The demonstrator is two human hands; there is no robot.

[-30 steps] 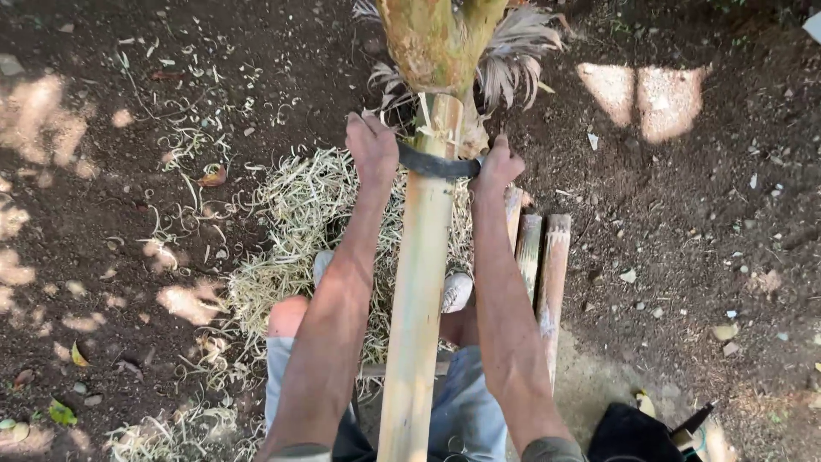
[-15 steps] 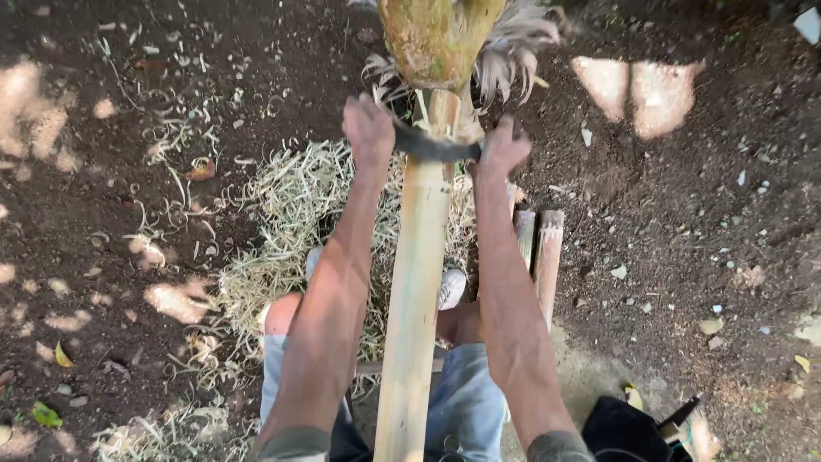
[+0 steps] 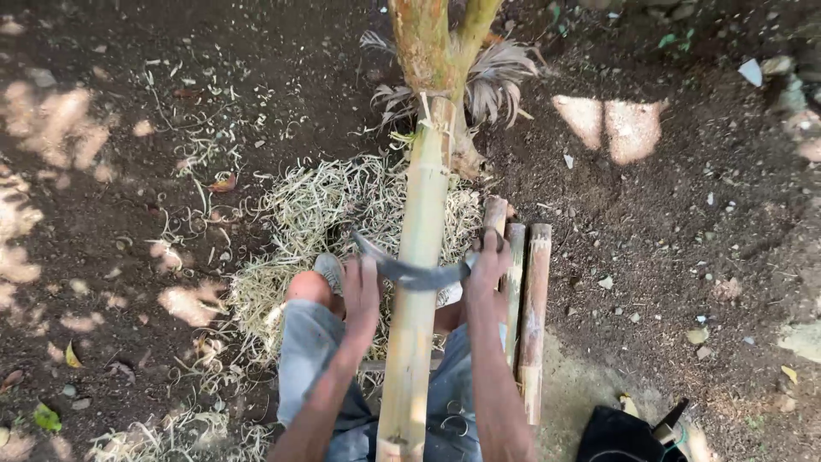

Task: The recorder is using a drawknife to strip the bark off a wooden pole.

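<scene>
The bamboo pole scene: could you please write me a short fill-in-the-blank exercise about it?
1. Both hands, left hand and right hand, grip a curved ____ laid across the bamboo pole.
2. The pole's far end leans against a tree ____.
3. Pale ____ lie heaped on the soil beside the pole.
4. To the pole's right lie three short bamboo ____.

Missing words: blade; trunk; shavings; pieces

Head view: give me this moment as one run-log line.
left hand grips blade end | right hand grips other end | curved blade across bamboo pole | pole leans on tree trunk | shavings on soil
</scene>
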